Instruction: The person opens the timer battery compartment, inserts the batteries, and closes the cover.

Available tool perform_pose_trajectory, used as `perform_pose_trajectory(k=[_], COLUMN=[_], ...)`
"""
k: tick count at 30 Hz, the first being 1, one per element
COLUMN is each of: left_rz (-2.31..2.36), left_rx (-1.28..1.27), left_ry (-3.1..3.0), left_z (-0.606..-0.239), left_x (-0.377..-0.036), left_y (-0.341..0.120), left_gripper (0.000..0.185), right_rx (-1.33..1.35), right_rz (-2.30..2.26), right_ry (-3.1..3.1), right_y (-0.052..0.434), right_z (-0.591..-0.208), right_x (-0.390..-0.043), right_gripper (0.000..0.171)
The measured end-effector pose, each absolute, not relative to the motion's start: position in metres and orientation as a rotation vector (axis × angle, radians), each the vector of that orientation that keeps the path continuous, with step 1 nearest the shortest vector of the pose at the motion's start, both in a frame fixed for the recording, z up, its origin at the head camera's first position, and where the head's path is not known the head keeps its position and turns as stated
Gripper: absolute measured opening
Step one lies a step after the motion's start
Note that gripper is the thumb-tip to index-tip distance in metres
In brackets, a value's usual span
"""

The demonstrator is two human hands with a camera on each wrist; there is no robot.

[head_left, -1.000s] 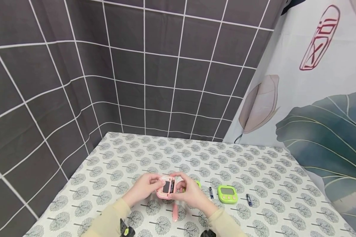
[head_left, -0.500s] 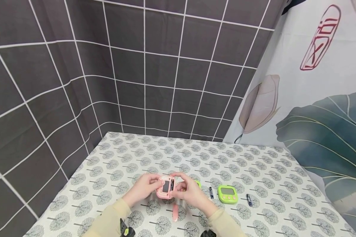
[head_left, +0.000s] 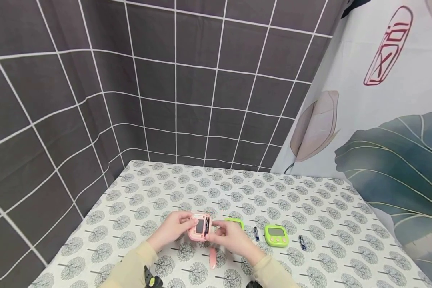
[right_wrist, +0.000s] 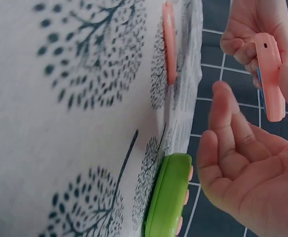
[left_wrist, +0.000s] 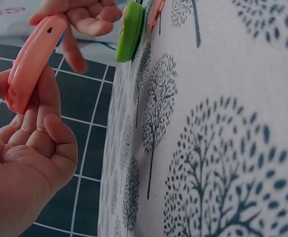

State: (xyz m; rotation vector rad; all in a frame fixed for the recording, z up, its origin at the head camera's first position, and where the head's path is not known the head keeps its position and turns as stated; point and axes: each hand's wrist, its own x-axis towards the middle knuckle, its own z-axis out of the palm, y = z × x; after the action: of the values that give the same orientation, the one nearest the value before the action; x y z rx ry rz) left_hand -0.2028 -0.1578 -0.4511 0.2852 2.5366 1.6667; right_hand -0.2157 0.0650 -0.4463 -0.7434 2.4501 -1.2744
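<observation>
A pink timer point(head_left: 199, 227) is held up above the table, its dark back panel facing me. My left hand point(head_left: 174, 229) grips its left edge between thumb and fingers; the left wrist view shows the pink timer point(left_wrist: 33, 61) edge-on in my left hand point(left_wrist: 33, 148). My right hand point(head_left: 226, 236) is at its right edge with a fingertip against it. In the right wrist view my right hand point(right_wrist: 242, 168) is loosely spread, thumb apart from the pink timer point(right_wrist: 271, 76). A narrow pink cover piece point(head_left: 212, 258) lies on the cloth below.
One green timer point(head_left: 235, 221) lies just behind my right hand and a second green timer point(head_left: 276, 235) sits to its right. Two small batteries point(head_left: 256, 233) point(head_left: 301, 242) flank that second one. The tree-print tablecloth point(head_left: 309, 208) meets dark tiled walls behind and left.
My right hand has slipped down and to the right off the top of the pink timer, uncovering the green timer behind it. The left hand keeps its hold.
</observation>
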Motion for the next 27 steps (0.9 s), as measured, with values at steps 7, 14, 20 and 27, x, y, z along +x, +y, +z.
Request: perform_pose_trajectory(k=[7,14,20,27], left_rz=[1.676,1.694,1.686,1.692], left_rx=[0.277,0.254,0.247,0.244], left_ry=[2.541,2.52,2.52,2.517], left_z=[-0.451,-0.452,-0.453,-0.452], left_x=[-0.2,-0.2,-0.2,-0.2], left_y=[-0.157,-0.156,-0.158,-0.157], left_gripper=[0.035,0.035,0.035,0.035], right_rx=[-0.762,-0.778,-0.807,-0.844], right_rz=[-1.131,-1.046,-0.808,-0.781], right_ry=[2.491,2.538,2.638,2.635], right_y=[0.07,0.069,0.066,0.063], right_z=[-0.449,-0.447,-0.449,-0.453], right_x=[-0.215,-0.21,-0.203,-0.2], right_gripper=[0.069,0.065,0.062,0.053])
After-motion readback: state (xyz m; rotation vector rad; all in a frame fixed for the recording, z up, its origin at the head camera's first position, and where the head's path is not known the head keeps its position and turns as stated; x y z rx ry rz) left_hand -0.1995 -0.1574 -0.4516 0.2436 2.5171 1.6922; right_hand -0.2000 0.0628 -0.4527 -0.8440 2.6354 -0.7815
